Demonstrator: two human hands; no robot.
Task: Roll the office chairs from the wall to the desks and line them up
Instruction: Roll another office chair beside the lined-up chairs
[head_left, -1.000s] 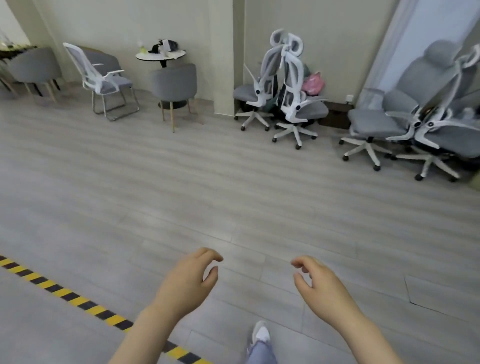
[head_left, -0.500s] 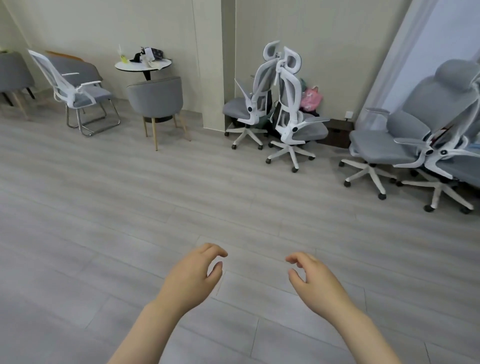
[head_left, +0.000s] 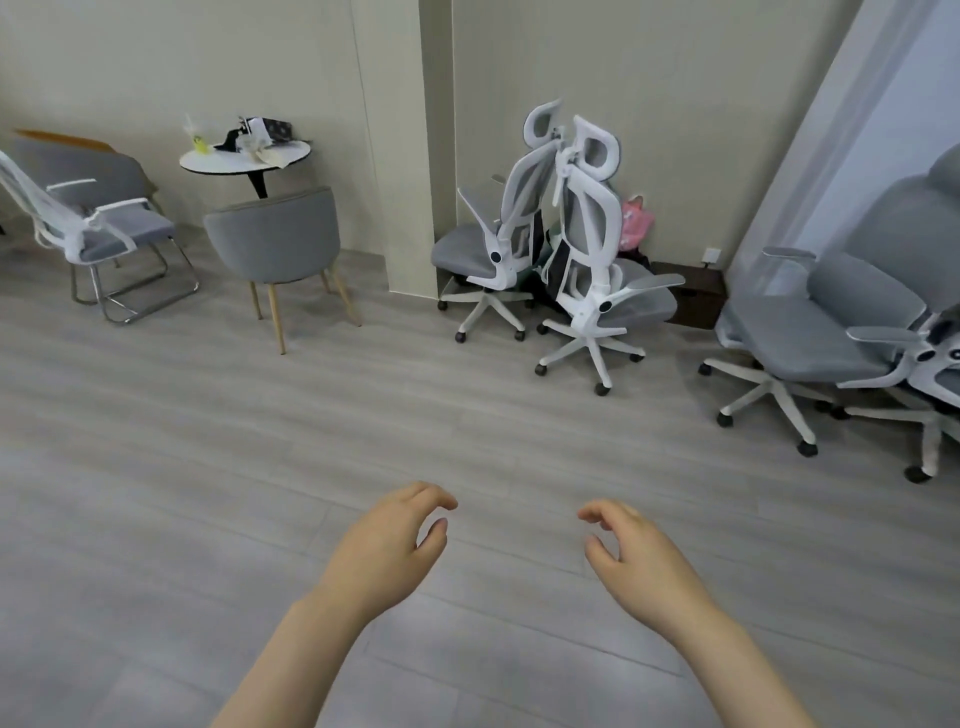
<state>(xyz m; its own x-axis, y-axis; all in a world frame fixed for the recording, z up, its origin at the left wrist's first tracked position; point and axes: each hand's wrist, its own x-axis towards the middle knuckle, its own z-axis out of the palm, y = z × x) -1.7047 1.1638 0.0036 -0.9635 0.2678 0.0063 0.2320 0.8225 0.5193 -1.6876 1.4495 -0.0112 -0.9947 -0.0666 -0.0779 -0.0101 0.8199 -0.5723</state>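
Both hands hang over bare grey floor, holding nothing: the left hand (head_left: 387, 551) and right hand (head_left: 641, 558) each have loosely curled fingers, thumbs apart from them. Two white mesh chairs (head_left: 582, 249) stand touching against the wall by the pillar (head_left: 410, 145); two grey chairs (head_left: 826, 332) crowd the right edge. A round table (head_left: 244, 156) stands left. No writing is legible.

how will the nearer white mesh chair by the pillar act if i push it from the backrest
The white mesh chair should roll easily: its star base sits on casters on smooth plank floor. With a tall back and headrest, a high push may tip it. It could swivel off course.
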